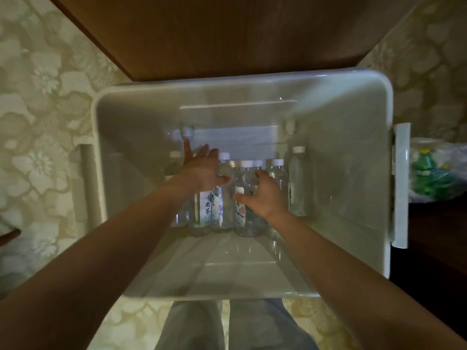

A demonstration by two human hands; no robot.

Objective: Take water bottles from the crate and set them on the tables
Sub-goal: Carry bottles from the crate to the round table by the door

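R hand (262,195) nearer, fingers curled round bottle (246,178) at shoulder. L hand (202,168) at its 10 o'clock, fingers straight, gripping nothing, over bottle cluster (207,205). Bottles upright, caps up, mid crate (353,160); lift prob. straight up.

— Where do the bottles (205,207) stand?
— In the crate (353,117), bunched mid-floor. One lone bottle (298,183) stands to their right, by the wall.
— The hands?
— Both are inside, over the bunch: the left hand (202,170) at its left, the right hand (262,195) round a middle bottle (247,179) (fingers partly hidden).
— Around the crate?
— A wooden panel (227,34) lies behind, a bag (434,173) to the right, and carpet (38,122) to the left.
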